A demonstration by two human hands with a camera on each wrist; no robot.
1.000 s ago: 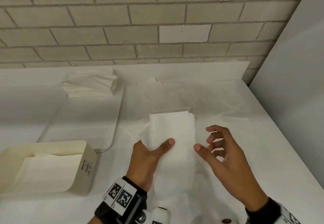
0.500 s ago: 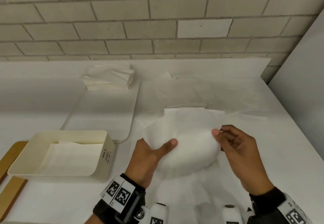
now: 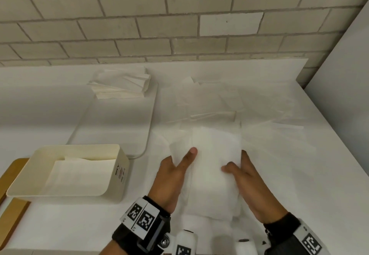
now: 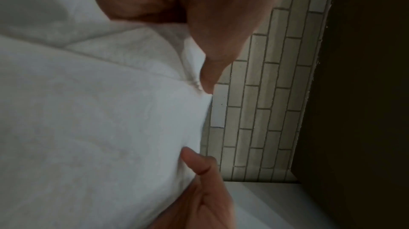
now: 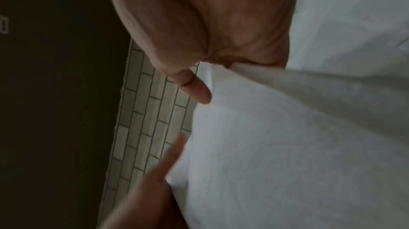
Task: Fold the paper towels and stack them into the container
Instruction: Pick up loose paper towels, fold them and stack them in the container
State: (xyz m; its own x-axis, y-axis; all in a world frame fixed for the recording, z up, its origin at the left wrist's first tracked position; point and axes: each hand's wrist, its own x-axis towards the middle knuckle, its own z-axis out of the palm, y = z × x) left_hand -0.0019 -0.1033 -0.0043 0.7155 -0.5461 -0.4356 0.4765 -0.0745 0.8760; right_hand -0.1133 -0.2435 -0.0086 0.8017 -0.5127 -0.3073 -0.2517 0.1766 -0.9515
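A white paper towel (image 3: 213, 160) is folded into a narrow strip between my hands, just above the table. My left hand (image 3: 184, 159) grips its left edge, thumb on top and fingers hidden beneath. My right hand (image 3: 234, 167) holds the right edge the same way. Both wrist views are filled by the towel (image 4: 99, 119) (image 5: 287, 154) with a thumb lying on it. The cream container (image 3: 119, 176) stands to the left of my hands, with a folded towel (image 3: 79, 174) lying flat inside.
A stack of folded towels (image 3: 121, 87) sits at the far end of a white tray (image 3: 119, 126). Loose unfolded towels (image 3: 249, 107) are spread over the table behind and right of my hands. A brick wall closes the back, a white panel (image 3: 343, 95) the right.
My right hand came in and took the towel's right edge. The towel bulged wide between both hands, then was drawn into a narrower folded strip held lower.
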